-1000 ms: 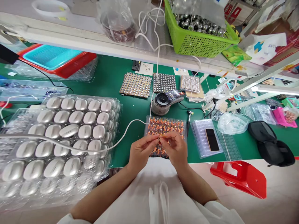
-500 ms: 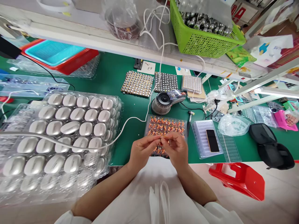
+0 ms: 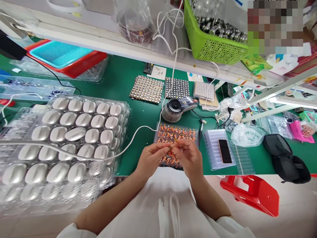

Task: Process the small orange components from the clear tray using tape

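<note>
My left hand (image 3: 151,159) and my right hand (image 3: 189,159) meet over a clear tray (image 3: 156,137) at the table's front edge. Fingertips of both are pinched together around a small orange part (image 3: 170,152); its exact kind is too small to make out. Rows of similar small orange parts (image 3: 178,132) fill the tray, partly hidden beneath my hands. Just behind the tray sits a round grey and black device (image 3: 172,109) with an arm reaching right. A small hammer-shaped tool (image 3: 201,127) lies along the tray's right side.
Stacked clear trays of silver-white mouse-shaped shells (image 3: 58,172) take up the left. A white cable (image 3: 138,129) crosses the green table. At right lie a phone (image 3: 225,151) on plastic trays and a black case (image 3: 277,145). A green basket (image 3: 215,49) stands on the shelf above.
The view has shifted slightly. My right hand has moved a little to the right, and more of the orange part shows between my fingertips. Both pinches persist.
</note>
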